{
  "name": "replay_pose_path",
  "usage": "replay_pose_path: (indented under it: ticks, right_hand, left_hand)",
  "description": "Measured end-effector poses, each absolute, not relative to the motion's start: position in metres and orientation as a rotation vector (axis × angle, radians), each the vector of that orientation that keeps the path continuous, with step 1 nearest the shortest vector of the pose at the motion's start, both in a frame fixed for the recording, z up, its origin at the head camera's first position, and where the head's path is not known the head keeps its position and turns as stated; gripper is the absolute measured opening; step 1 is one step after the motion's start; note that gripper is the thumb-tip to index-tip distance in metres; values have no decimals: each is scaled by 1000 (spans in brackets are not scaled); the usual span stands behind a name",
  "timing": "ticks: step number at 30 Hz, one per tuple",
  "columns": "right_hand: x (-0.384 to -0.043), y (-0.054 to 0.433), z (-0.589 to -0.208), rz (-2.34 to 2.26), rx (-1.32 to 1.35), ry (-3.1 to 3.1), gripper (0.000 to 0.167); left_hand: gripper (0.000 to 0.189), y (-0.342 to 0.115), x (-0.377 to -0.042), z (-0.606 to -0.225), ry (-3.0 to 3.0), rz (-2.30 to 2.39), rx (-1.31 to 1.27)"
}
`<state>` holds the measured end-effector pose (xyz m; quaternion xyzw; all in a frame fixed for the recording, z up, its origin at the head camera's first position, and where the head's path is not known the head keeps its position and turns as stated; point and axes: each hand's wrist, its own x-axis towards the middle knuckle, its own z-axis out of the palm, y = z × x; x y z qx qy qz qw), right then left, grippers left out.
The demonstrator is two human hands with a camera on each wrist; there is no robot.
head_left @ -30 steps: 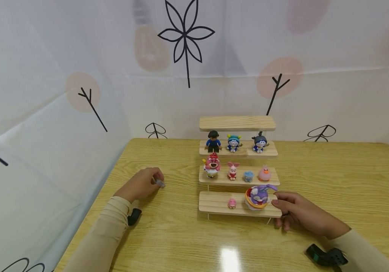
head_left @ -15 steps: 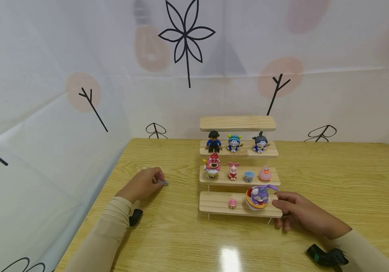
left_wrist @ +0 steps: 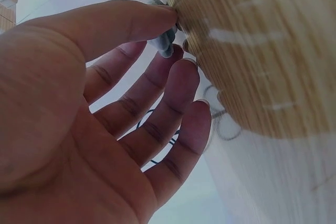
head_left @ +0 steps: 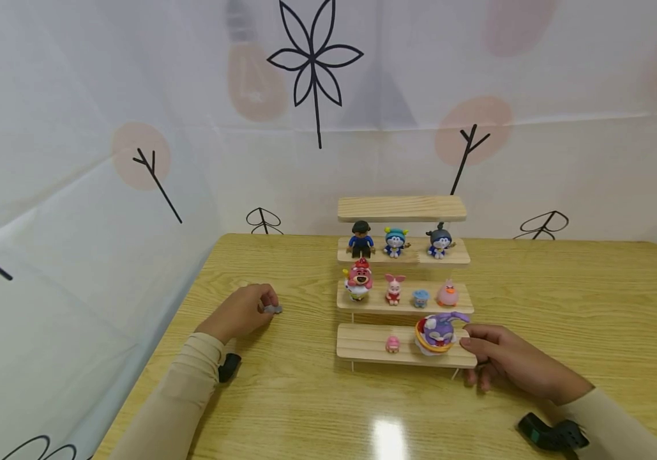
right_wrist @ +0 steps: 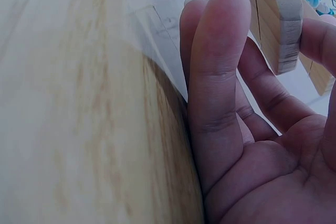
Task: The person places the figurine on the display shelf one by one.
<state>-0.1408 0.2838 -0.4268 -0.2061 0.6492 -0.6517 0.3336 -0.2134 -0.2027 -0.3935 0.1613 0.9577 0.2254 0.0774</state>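
My left hand point(head_left: 242, 313) is low over the table's left side and pinches a small grey figurine point(head_left: 272, 309) between thumb and fingertips. In the left wrist view the grey figurine point(left_wrist: 166, 43) is partly covered by the thumb; its exact shape cannot be made out. My right hand point(head_left: 514, 361) grips the right end of the lowest board of a tiered wooden display stand point(head_left: 362, 345), thumb on top and fingers beneath. Beside that thumb sits a purple rabbit figurine in a basket point(head_left: 438, 332). A small pink figurine point(head_left: 392, 344) stands further left on the same board.
The middle board bears a pink bear point(head_left: 358, 281), a piglet point(head_left: 394, 291), a small blue figurine point(head_left: 420, 298) and a pink bird point(head_left: 447, 294). Above them stand a dark-haired toy man point(head_left: 361, 241) and two blue figurines in hats point(head_left: 395, 243). A patterned cloth point(head_left: 305, 172) hangs behind the table.
The grey figurine has turned slightly in my left fingertips, which have barely shifted. My right hand and the display stand stay where they were.
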Motion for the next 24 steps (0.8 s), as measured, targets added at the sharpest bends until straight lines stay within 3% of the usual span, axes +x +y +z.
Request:
replay_pose_path:
  ticks: [24]
  right_hand:
    - [-141, 284, -426, -1697, -546, 1690, 29]
  left_hand:
    - [6, -198, -212, -392, 2874, 728, 416]
